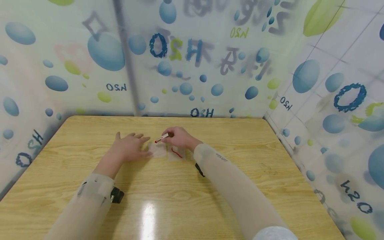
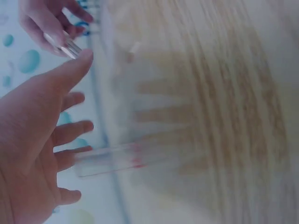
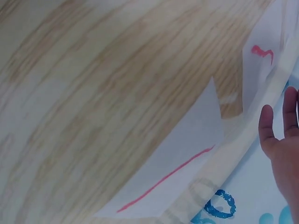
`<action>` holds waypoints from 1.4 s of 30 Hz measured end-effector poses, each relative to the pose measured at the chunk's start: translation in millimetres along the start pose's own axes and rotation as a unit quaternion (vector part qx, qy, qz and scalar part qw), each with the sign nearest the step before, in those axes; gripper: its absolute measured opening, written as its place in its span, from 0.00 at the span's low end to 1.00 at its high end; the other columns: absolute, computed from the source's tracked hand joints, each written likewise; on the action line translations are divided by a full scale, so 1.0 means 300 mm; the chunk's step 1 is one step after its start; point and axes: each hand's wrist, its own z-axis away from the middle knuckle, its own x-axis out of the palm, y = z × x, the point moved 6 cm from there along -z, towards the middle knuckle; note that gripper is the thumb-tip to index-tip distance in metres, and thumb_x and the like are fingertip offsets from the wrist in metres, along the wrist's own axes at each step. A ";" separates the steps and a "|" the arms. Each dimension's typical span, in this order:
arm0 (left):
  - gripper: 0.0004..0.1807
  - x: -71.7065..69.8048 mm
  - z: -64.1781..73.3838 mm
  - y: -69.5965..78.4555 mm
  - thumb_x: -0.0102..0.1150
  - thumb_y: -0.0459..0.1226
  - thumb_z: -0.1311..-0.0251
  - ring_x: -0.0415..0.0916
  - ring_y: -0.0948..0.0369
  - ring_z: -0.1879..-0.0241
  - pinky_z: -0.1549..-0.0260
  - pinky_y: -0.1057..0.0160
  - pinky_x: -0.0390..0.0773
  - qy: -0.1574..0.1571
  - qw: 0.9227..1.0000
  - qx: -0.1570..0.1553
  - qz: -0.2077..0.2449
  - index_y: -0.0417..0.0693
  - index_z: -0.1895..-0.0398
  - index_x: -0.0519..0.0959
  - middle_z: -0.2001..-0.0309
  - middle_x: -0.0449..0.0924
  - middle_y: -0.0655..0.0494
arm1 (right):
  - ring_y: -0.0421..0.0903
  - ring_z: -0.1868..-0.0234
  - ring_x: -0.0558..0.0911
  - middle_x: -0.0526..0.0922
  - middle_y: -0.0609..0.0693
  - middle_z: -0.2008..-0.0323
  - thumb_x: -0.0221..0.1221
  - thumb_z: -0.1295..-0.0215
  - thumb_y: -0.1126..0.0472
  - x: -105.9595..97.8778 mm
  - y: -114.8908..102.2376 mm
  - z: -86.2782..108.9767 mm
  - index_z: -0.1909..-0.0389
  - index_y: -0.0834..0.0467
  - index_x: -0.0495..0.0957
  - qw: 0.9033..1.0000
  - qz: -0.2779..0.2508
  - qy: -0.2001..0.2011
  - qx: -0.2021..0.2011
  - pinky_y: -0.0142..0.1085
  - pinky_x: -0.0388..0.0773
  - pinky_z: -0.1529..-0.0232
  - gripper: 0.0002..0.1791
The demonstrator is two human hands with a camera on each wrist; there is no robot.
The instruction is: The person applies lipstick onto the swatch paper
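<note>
My left hand (image 1: 129, 148) is spread with straight fingers over the table, its thumb right at the edge of a white paper (image 1: 159, 151). With my right hand (image 1: 180, 137) I grip a white marker (image 1: 163, 137), its red tip pointing down at that paper's far edge. A second white paper (image 1: 176, 154) with a wavy red line lies just right of it, partly below the right hand. In the right wrist view, the far paper (image 3: 257, 77) bears a short red mark, and the nearer paper (image 3: 173, 163) has a long red stroke.
The wooden table (image 1: 168, 193) ends against a back wall (image 1: 186, 66) printed with blue and green drops and letters. A side wall (image 1: 330, 133) runs along its right edge. Black wrist devices sit at each wrist, one on the left (image 1: 117, 195).
</note>
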 end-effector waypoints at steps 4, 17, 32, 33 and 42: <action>0.37 -0.049 0.060 0.045 0.48 0.61 0.33 0.56 0.38 0.28 0.32 0.27 0.43 0.049 0.998 0.014 -0.022 0.51 0.29 0.67 0.29 0.63 0.39 | 0.40 0.58 0.77 0.81 0.42 0.57 0.58 0.31 0.47 -0.004 -0.003 0.006 0.48 0.46 0.80 1.000 -0.012 -0.003 0.003 0.35 0.76 0.56 0.15; 0.40 0.052 0.217 0.202 0.46 0.57 0.30 0.51 0.35 0.27 0.33 0.34 0.59 -0.005 0.995 0.091 0.029 0.34 0.29 0.62 0.25 0.52 0.33 | 0.40 0.60 0.76 0.81 0.42 0.59 0.58 0.31 0.45 0.004 -0.004 -0.015 0.49 0.46 0.80 1.000 -0.001 0.008 -0.017 0.33 0.75 0.60 0.15; 0.38 0.065 0.217 0.188 0.48 0.56 0.30 0.56 0.38 0.28 0.36 0.36 0.65 -0.026 0.994 0.094 0.053 0.39 0.27 0.62 0.25 0.56 0.39 | 0.40 0.59 0.77 0.80 0.40 0.58 0.58 0.31 0.47 0.036 -0.027 -0.045 0.51 0.45 0.80 1.000 -0.023 -0.009 -0.019 0.33 0.75 0.59 0.12; 0.38 0.067 0.217 0.186 0.47 0.56 0.29 0.56 0.38 0.28 0.36 0.36 0.65 -0.027 0.994 0.094 0.057 0.39 0.27 0.61 0.25 0.56 0.39 | 0.40 0.59 0.77 0.81 0.40 0.58 0.59 0.31 0.47 0.036 -0.027 -0.045 0.51 0.45 0.80 0.999 -0.024 -0.012 -0.019 0.33 0.76 0.59 0.12; 0.38 0.085 0.218 0.167 0.47 0.53 0.28 0.50 0.36 0.27 0.33 0.35 0.59 -0.043 0.988 0.082 0.120 0.35 0.27 0.59 0.24 0.52 0.39 | 0.41 0.59 0.77 0.81 0.40 0.59 0.60 0.32 0.46 0.041 -0.043 -0.051 0.51 0.47 0.82 0.999 -0.028 -0.024 -0.033 0.34 0.75 0.60 0.14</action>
